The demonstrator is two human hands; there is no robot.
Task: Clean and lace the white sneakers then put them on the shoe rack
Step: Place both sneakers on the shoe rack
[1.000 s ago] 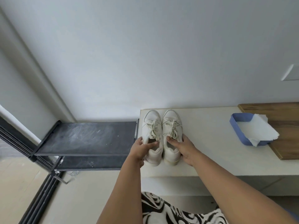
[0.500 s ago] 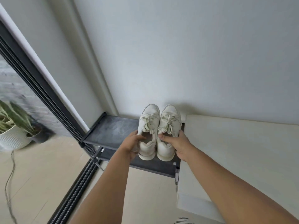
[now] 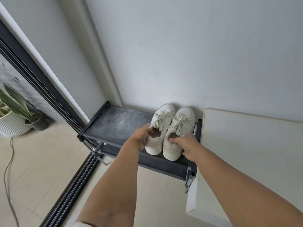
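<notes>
Two laced white sneakers stand side by side, toes to the wall, on the right end of the dark shoe rack (image 3: 114, 125). My left hand (image 3: 140, 136) grips the collar of the left sneaker (image 3: 159, 122), thumb inside the opening. My right hand (image 3: 186, 145) grips the right sneaker (image 3: 182, 123) at its collar and heel, fingers curled into the opening. Whether the soles rest fully on the shelf or hover just above it is unclear.
A white bench (image 3: 246, 153) abuts the rack on the right. The grey wall rises directly behind the rack. A dark sliding-door track (image 3: 68, 190) runs along the tiled floor at left, with a potted plant (image 3: 14, 115) and a cable (image 3: 8, 169) beyond.
Both hands carried the pair of sneakers leftward off the white bench and lowered them onto the rack's top shelf. The view swung left; the blue tray and wooden board left the frame.
</notes>
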